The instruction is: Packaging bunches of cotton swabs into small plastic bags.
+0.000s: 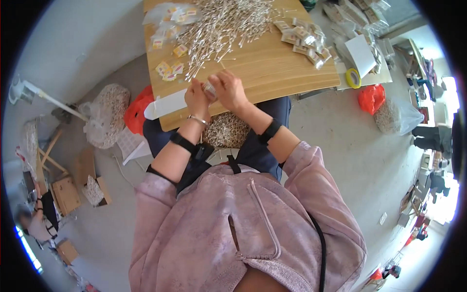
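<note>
Close together over the near edge of the wooden table (258,73), my left hand (196,100) and my right hand (229,90) are both closed on a small clear packet (209,90). Its contents are mostly covered by my fingers. Beyond my hands spreads a large heap of loose cotton swabs (219,24). Small printed cards (168,70) in yellow and white lie on the table to the left of the heap. A white strip (170,104) lies along the near edge beside my left hand. Below my hands, between my knees, is another mass of swabs (226,132).
Filled swab packets (304,40) are piled at the table's right. Yellow tape (353,78) and more packets stand beyond that side. Red bags (371,99) and clear sacks of swabs (108,117) sit on the floor on both sides. Other people are in the background.
</note>
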### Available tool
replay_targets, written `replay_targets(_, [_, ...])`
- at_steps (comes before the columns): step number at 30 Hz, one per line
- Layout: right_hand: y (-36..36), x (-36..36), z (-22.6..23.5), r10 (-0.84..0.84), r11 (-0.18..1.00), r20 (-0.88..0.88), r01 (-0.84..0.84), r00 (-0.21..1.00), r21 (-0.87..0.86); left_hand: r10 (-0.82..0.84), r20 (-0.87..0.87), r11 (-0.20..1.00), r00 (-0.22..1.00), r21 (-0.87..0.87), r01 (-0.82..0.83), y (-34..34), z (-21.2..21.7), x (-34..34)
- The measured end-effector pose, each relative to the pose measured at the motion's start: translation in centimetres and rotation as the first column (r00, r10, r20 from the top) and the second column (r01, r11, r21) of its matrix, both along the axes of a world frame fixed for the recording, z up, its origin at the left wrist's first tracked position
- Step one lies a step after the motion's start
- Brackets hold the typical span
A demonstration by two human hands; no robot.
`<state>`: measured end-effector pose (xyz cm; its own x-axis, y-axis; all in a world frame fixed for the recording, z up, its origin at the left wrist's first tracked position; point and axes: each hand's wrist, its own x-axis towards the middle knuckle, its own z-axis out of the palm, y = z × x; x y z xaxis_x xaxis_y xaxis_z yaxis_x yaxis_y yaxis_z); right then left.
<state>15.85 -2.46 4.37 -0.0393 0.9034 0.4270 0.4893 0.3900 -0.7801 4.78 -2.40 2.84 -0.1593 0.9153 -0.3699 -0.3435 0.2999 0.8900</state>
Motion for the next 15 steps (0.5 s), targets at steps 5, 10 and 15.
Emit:
replay_targets(5, [0.4, 2.8, -0.3, -0.102, 0.861, -0.479, -0.164, 0.872, -0.481, 0.163, -0.180, 0.985, 0.970, 0.081, -0.150, 1.6, -0.7, 0.4])
replay_targets(10, [0.3, 2.2, -0.2, -0.012, 0.854, -0.393, -0.195, 0.920, -0.482, 0.165, -0.229, 0.985, 0.959, 0.091, -0.148, 2.3, -1.5, -0.1])
replay_targets(15, [0.6, 2.0, -0.1, -0.077, 0.833, -0.520, -0.232, 0.851, -0.502, 0.189, -0.256, 0.981, 0.948, 0.086, -0.173, 2.4, -1.1, -0.1])
